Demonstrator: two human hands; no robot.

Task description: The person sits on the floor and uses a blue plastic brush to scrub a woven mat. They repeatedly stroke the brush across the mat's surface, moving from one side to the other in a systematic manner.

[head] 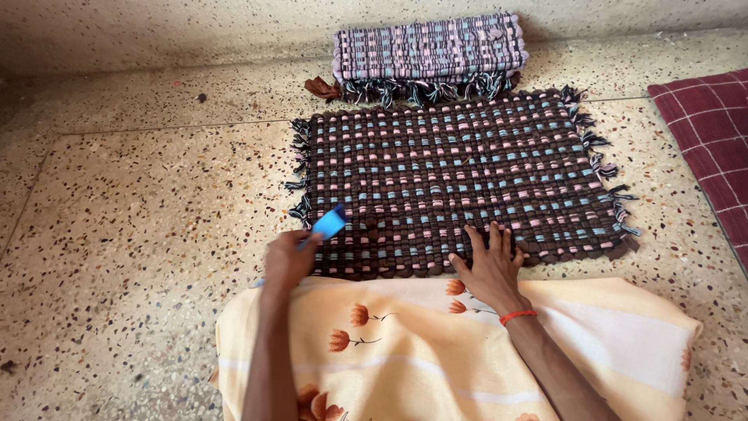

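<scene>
- The woven mat [460,175], dark brown with pink and light-blue checks, lay flat on the speckled floor [140,234], its near edge touching the peach floral cloth [436,351] that covered the person's lap.
- The left hand [287,261] was closed around a small blue tool [329,223], whose blade-like tip pointed far and right over the mat's near left corner; what kind of tool it was could not be told.
- The right hand [491,265] lay open and held nothing, its fingers [495,238] spread flat on the mat's near edge, right of centre; an orange thread band [518,316] circled that wrist.
- Judged from this pose, the work went well when the flat hand pinned the weave firmly, so that the corner under the tool could not slide or bunch.
- The tool was best kept at a low angle and moved in short strokes along the rows, lest it snag a strip or pull the fringe [299,175] on the left side.
- A stack of folded mats [428,51] of like weave, in paler colours, rested just beyond the far edge, near the wall.
- A maroon checked cloth [713,148] lay at the right, apart from the mat.
</scene>
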